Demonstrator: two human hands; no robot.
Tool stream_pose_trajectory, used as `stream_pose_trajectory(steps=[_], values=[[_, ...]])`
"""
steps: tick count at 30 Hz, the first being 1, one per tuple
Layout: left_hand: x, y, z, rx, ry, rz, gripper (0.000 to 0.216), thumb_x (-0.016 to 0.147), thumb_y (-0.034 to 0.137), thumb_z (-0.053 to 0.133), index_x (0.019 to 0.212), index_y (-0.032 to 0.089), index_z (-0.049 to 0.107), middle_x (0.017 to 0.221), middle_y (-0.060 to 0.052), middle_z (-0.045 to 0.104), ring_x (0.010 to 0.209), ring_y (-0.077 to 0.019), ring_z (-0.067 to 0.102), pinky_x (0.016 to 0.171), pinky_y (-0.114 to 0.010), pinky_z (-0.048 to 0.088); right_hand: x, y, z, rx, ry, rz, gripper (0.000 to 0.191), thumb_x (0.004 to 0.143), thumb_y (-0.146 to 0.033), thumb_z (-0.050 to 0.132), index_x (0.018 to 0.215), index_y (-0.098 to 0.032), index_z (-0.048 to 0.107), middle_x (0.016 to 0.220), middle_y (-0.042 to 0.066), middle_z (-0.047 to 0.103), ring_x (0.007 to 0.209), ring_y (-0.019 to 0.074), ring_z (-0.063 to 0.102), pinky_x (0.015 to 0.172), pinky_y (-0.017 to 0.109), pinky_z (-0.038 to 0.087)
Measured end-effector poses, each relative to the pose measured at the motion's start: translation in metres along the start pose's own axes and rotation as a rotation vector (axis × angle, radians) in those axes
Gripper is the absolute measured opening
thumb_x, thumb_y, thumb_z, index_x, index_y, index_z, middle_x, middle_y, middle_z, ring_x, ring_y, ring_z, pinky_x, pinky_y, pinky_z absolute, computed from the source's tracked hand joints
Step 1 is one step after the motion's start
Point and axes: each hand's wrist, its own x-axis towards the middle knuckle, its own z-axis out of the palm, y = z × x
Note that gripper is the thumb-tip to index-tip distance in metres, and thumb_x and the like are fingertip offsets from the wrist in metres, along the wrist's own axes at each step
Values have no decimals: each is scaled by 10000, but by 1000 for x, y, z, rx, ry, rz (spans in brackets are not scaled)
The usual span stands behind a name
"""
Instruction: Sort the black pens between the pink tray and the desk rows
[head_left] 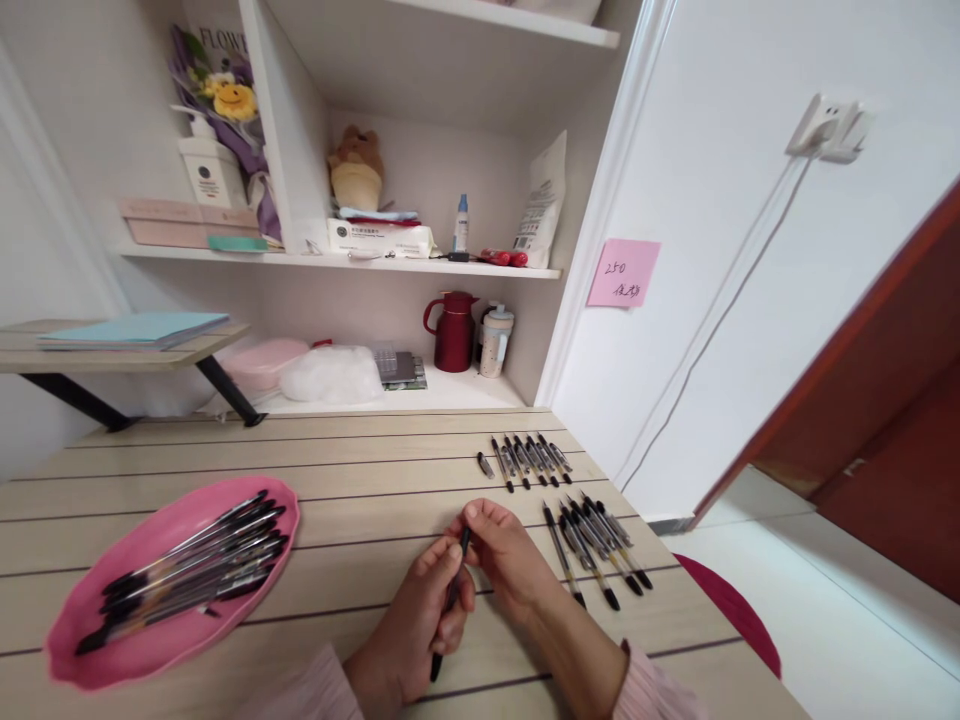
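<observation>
Over the near centre of the pale wooden surface (337,470), the left hand (417,632) had its grip closed round a slim black pen (463,546) while the right hand (507,556) pinched its far tip; keeping both hands in line with the barrel was judged soundest.

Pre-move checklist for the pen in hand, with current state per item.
1. Grip: left hand closed around the pen barrel: ok.
2. Second hold: right hand pinches the pen's upper end: ok.
3. Cap on or off at that end: cannot tell, the fingers hide it.
4. Stock: pink tray on the table, with its pens lying inside the rim: ok.
5. Laid-out parts: near row and far row are lined up and apart from both hands: ok.
6. Strays: one loose piece lies just left of the far row: not ok.
</observation>
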Motion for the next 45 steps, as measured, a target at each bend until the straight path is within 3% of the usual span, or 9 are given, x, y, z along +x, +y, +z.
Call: stream_pose_trajectory(steps=[4,9,13,16,19,23,29,36,45], values=[[0,-1,-2,3,-17,-12,268,797,464,451,829,198,444,528,73,483,274,6,195,291,-141,115,4,-1,-4,52,27,-31,242,665,-359,679,738,-139,611,674,31,624,489,79,505,407,179,336],[1,-3,-4,-11,-12,-26,283,789,458,468,863,185,472,542,68,491,278,8,200,293,-144,103,13,-16,-20,108,199,-110,304,592,-325,737,830,-168,631,705,9,616,623,104,566,550,218,457],[2,-2,-5,-22,8,-46,295,776,466,484,852,181,482,539,69,492,279,8,204,297,-145,104,24,-35,-39,-131,381,-186,292,552,-307,750,765,-155,620,590,-15,583,500,78,519,454,199,424],[3,-1,-6,-22,5,-41,298,767,467,493,847,180,488,535,70,495,277,7,209,299,-148,102,38,-53,-52,-529,452,-242,218,620,-302,680,751,-147,600,616,11,607,549,108,566,523,240,470],[2,-1,-6,-21,-3,-20,295,762,457,504,850,176,490,540,68,498,277,7,224,305,-149,99,53,-67,-61,-885,458,-232,137,679,-262,592,750,-146,601,616,30,627,561,137,590,545,268,472],[2,-1,-7,-16,-1,3,290,761,446,509,853,171,489,538,66,503,277,5,227,305,-152,104,65,-66,-64,-1184,444,-190,52,641,-157,571,656,-155,621,515,17,605,572,161,587,572,264,430],[3,-1,-7,-29,-4,9,289,749,448,526,840,178,483,520,75,494,271,5,226,303,-149,109,71,-35,-57,-1571,425,-128,113,670,-89,536,667,-154,629,774,90,673,820,191,595,703,246,377],[6,-4,-9,-38,-10,-5,325,737,483,524,837,177,482,519,74,503,270,6,229,297,-147,102,78,-22,-52,-1784,431,-81,115,770,-133,512,863,-128,581,853,134,652,841,199,594,704,254,359],[4,-2,-7,-27,-4,4,320,738,477,522,838,176,476,510,79,498,263,5,229,301,-154,107,82,-28,-52,-1877,425,-81,128,780,-169,501,864,-131,591,854,110,662,821,187,600,673,233,358]])
